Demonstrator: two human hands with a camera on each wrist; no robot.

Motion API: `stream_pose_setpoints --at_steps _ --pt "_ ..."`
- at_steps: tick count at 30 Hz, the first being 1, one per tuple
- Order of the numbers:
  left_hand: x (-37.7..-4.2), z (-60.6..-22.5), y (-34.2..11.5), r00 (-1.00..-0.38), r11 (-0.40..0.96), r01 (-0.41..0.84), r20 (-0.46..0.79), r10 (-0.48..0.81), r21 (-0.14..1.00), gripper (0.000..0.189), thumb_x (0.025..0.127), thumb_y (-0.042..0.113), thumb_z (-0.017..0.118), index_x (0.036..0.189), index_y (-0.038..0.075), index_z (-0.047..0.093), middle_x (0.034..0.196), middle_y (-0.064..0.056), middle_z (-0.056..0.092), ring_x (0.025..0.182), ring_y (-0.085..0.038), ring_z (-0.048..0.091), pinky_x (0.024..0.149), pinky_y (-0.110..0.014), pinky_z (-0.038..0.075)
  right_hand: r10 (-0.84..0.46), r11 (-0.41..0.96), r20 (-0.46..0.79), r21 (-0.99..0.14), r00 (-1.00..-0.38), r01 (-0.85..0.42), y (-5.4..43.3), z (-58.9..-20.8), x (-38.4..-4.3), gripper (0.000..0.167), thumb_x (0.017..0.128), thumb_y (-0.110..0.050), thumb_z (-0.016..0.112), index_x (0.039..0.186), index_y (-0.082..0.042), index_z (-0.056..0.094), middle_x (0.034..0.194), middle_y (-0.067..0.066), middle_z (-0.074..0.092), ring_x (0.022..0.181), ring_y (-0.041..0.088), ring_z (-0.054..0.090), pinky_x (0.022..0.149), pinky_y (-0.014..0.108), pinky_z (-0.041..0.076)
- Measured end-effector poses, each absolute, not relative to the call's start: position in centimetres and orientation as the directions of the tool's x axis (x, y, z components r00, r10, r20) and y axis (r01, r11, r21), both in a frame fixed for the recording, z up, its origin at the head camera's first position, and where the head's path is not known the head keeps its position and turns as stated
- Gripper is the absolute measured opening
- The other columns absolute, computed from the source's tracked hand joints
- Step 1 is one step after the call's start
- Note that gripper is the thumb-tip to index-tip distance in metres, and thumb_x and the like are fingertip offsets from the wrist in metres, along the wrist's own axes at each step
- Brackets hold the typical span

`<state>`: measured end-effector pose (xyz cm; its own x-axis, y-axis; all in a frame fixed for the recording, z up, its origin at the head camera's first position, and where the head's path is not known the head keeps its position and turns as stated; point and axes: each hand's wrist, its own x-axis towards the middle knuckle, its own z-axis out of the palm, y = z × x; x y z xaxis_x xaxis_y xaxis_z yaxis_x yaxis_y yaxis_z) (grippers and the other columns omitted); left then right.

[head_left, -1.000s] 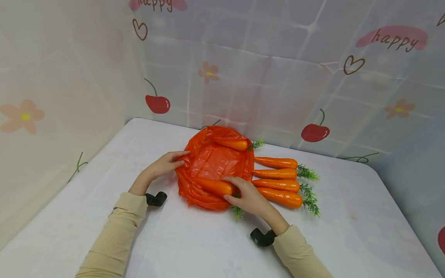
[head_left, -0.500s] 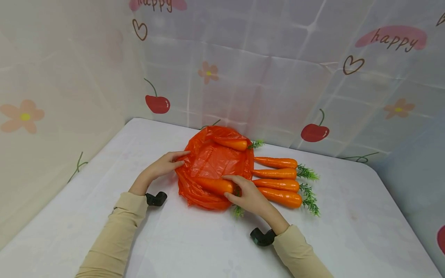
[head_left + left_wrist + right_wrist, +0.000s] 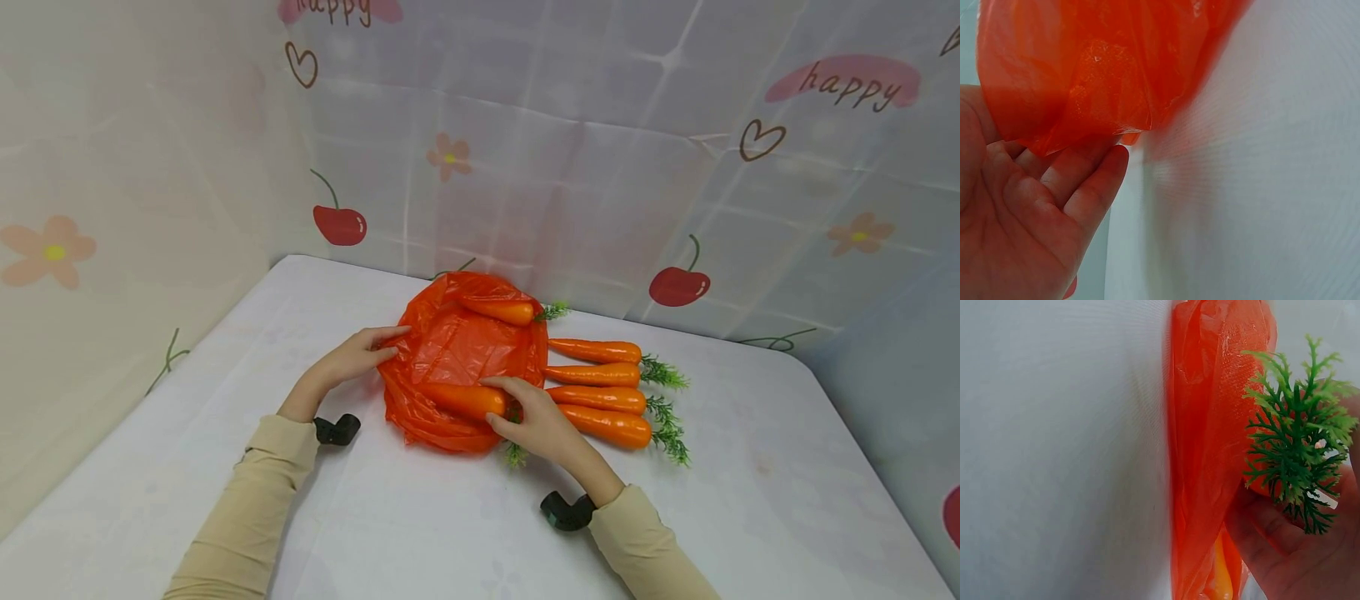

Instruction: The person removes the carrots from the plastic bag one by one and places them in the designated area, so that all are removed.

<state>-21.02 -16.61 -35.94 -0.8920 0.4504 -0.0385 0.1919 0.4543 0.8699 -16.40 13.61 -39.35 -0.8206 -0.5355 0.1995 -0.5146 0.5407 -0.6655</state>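
Observation:
An orange-red plastic bag [image 3: 480, 346] lies spread on the white table with its mouth facing up. My left hand [image 3: 348, 354] rests at its left edge, fingers and thumb apart on the plastic; in the left wrist view those fingers [image 3: 1097, 187] lie fairly straight, tips behind the film. At the front of the bag, my right hand [image 3: 536, 421] grips the thick end of a carrot [image 3: 465, 400], whose tip lies inside. Its green top [image 3: 1297, 437] sticks out beside my palm. Another carrot [image 3: 513, 312] lies in the back of the bag, greens over the rim.
Several carrots [image 3: 596, 398] lie side by side right of the bag, tips toward it and leafy tops [image 3: 667, 429] pointing right. Behind the table [image 3: 750, 500] hangs a printed sheet [image 3: 570, 183]. Black wrist devices [image 3: 566, 511] sit close over the tabletop.
My right hand and the gripped carrot have shifted very slightly to the right. The left hand, bag and other carrots look unchanged.

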Motion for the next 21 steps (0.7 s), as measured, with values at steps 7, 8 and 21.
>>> stream_pose_setpoints --at_steps 7,8,21 --pt "-20.95 -35.93 -16.65 -0.892 0.455 0.193 -0.038 0.451 0.869 0.045 0.096 0.001 0.044 0.138 -0.010 0.035 0.141 -0.030 0.032 0.129 -0.042 0.029 0.102 -0.053 0.027 -0.530 0.547 0.189 -0.668 -0.826 -0.504 13.62 -39.24 -16.36 0.044 0.086 -0.019 0.068 0.128 -0.016 0.055 0.123 -0.001 0.055 0.103 0.016 0.052 0.086 0.035 0.048" --pt "-20.94 -35.92 -16.65 -0.892 0.456 0.193 -0.039 0.451 0.869 0.045 0.096 0.001 0.044 0.138 -0.010 0.035 0.141 -0.030 0.032 0.129 -0.042 0.029 0.102 -0.053 0.028 -0.529 0.549 0.187 -0.668 -0.828 -0.502 13.62 -39.22 -16.35 0.044 0.086 -0.019 0.068 0.128 -0.017 0.055 0.123 -0.001 0.055 0.104 0.016 0.052 0.087 0.035 0.047" --pt "-20.88 -35.73 -16.61 -0.892 0.451 0.184 -0.044 0.450 0.873 0.045 0.096 0.000 0.043 0.138 -0.010 0.034 0.141 -0.031 0.031 0.128 -0.043 0.030 0.102 -0.053 0.029 -0.523 0.552 0.185 -0.670 -0.832 -0.496 13.66 -38.97 -16.34 0.043 0.085 -0.017 0.069 0.126 -0.016 0.056 0.121 0.000 0.056 0.102 0.017 0.052 0.085 0.035 0.048"
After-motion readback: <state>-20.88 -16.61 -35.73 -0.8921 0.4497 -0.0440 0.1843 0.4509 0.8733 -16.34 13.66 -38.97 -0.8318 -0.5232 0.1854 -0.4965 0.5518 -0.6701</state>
